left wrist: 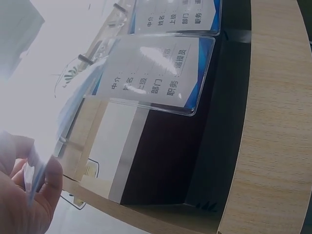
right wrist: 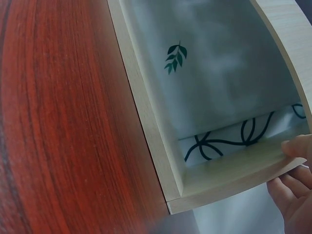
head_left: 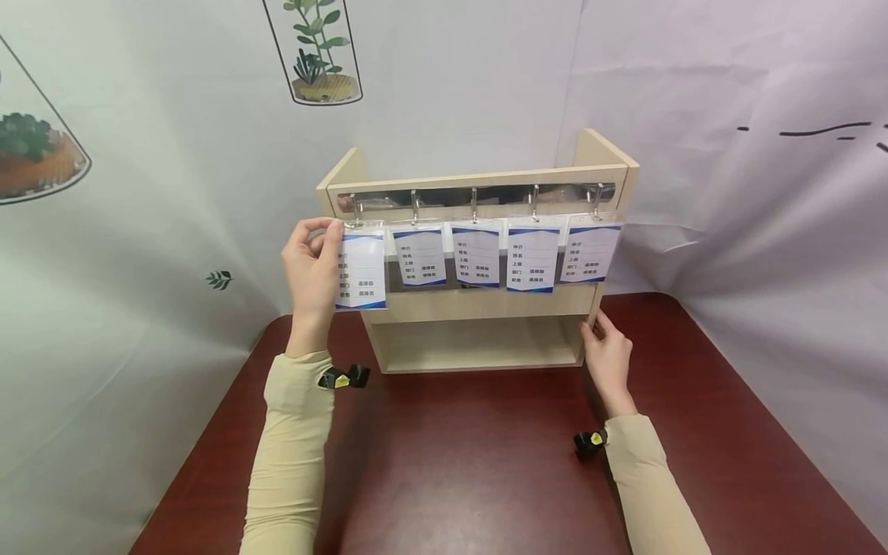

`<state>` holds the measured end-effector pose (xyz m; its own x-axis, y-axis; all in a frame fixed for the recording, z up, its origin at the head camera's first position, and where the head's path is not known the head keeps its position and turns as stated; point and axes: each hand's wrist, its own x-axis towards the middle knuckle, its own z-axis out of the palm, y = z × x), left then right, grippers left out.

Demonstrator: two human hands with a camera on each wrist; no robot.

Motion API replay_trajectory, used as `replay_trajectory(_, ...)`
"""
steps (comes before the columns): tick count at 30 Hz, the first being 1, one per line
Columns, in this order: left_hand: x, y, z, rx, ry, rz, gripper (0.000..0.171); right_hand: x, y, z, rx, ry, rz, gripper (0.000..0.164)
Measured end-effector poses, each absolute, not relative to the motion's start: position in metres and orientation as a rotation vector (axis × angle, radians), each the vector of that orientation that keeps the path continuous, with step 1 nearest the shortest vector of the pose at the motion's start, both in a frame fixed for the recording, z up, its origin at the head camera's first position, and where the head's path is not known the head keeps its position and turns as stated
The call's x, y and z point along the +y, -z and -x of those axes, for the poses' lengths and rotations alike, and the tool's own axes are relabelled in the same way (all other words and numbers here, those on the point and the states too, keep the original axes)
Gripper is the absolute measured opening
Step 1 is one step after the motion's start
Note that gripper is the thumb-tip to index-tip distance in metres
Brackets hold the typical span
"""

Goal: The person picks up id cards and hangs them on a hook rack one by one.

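A light wooden rack [head_left: 479,305] carries a row of metal hooks, with several plastic badge holders hanging from them. My left hand [head_left: 312,266] pinches the leftmost badge holder [head_left: 364,271] by its upper left edge, below its hook [head_left: 356,208]. In the left wrist view, this badge appears edge-on between the thumb and fingers, tilted out from the rack, and a neighbouring badge holder [left wrist: 146,73] hangs beside it. Low on the rack's right side, my right hand [head_left: 609,354] grips the side panel, thumb inside the lower opening and fingers outside, as the right wrist view shows [right wrist: 295,190].
The rack stands on a dark red wooden table [head_left: 479,462], its lower compartment [head_left: 479,343] facing me. Behind and at both sides hangs a pale curtain [head_left: 458,85] printed with plants. A small black camera [head_left: 344,377] sits at the left wrist, another [head_left: 590,442] at the right.
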<state>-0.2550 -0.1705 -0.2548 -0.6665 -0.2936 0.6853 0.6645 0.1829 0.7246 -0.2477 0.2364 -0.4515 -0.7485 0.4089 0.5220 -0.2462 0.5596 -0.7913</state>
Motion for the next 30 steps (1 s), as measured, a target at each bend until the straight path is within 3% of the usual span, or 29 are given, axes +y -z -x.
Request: replay_trajectory(30, -0.1723, 0.2561, 0.2511, -1.689, 1.649, 0.306, 0.021, 0.2376, 0.4518, 0.2457, -2.104, -1.198, 0.136, 0.036)
